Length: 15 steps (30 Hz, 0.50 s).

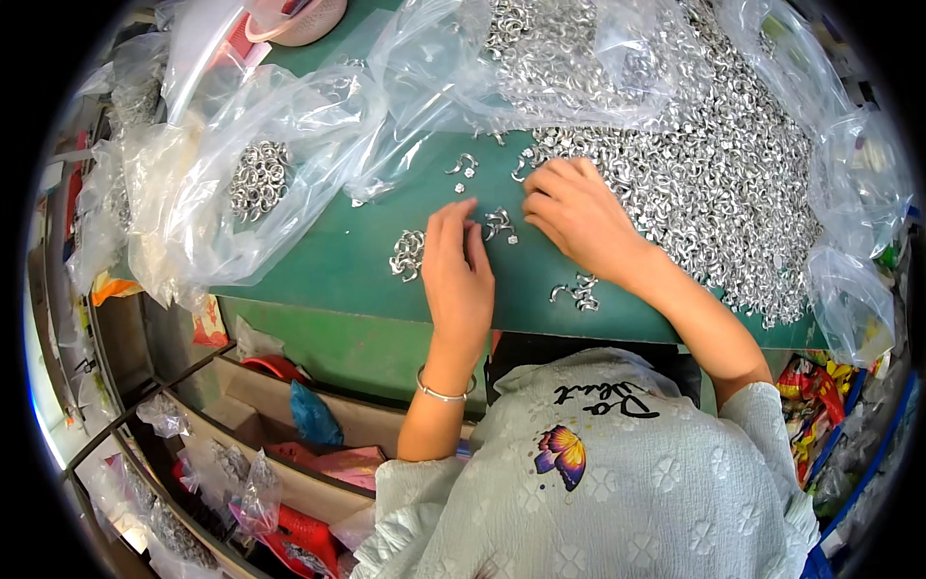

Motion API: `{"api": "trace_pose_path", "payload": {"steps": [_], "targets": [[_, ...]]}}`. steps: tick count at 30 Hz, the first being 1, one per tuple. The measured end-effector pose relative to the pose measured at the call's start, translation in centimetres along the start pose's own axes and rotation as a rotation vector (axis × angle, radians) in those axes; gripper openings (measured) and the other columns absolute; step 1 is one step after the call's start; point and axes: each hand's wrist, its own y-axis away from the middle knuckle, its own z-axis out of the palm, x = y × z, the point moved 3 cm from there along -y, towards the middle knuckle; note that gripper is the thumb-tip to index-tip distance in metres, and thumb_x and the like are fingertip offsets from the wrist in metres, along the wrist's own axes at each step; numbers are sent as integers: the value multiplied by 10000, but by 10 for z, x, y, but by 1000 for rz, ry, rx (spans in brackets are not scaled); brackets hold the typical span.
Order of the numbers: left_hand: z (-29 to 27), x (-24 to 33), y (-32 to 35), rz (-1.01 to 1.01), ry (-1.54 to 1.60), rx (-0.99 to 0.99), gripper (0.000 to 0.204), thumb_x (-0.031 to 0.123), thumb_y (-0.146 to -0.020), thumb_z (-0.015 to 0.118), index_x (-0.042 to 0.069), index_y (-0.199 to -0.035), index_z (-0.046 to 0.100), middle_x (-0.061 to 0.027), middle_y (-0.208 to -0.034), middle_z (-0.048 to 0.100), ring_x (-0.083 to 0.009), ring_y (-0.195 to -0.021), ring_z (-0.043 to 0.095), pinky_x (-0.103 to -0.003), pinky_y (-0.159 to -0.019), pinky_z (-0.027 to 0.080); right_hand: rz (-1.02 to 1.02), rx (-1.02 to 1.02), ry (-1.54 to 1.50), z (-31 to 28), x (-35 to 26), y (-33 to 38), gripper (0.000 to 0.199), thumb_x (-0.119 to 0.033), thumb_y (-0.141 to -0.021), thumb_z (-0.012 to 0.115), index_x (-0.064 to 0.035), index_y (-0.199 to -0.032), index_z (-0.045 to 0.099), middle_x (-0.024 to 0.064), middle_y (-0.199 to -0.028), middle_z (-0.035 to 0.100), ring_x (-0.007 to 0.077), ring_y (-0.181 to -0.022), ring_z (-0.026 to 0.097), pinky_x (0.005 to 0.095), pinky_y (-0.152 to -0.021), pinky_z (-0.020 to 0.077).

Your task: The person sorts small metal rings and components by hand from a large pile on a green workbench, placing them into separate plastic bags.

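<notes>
Many small curved silver metal pieces [714, 174] lie heaped on the green table [376, 294]. My right hand [584, 217] is at the left edge of this heap, fingers bent down and drawn together; whatever its fingertips hold is hidden. My left hand [458, 265] rests on its side on the table, fingers stretched and thumb a little apart, with nothing visible in it. Left of it sits a small cluster of metal pieces [408, 255]. Between my hands lie a few loose pieces [498, 224]. Another small group of pieces [579, 292] is below my right hand, near the table's front edge.
A clear plastic bag [318, 125] holding silver rings [258, 180] spreads over the left of the table. Plastic sheeting [598, 87] covers part of the heap. A pink basket [304, 24] stands at the far left. Below are open drawers [241, 396] with bags inside.
</notes>
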Motion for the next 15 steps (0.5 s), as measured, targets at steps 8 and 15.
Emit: {"api": "trace_pose_path", "payload": {"steps": [8,15], "targets": [[10,3,18,26,-164,-49,333,-92,-795,624,-10,-1116,587,-143,-978,583,-273,-858,577,-345,-786,475,-120,-7,1,6,-2,-4,300,-90,-780,681,-70,-1072,618,61,-1110,561,241,-1051,511,371,-909,382],[6,14,33,-114,-112,-12,392,-97,-817,571,-16,-1199,537,-153,-1082,550,-321,-1003,523,-434,-882,420,-132,-12,-98,-6,6,13,294,-112,-764,702,-58,-1044,629,54,-1085,570,230,-1049,506,363,-900,378]]}}
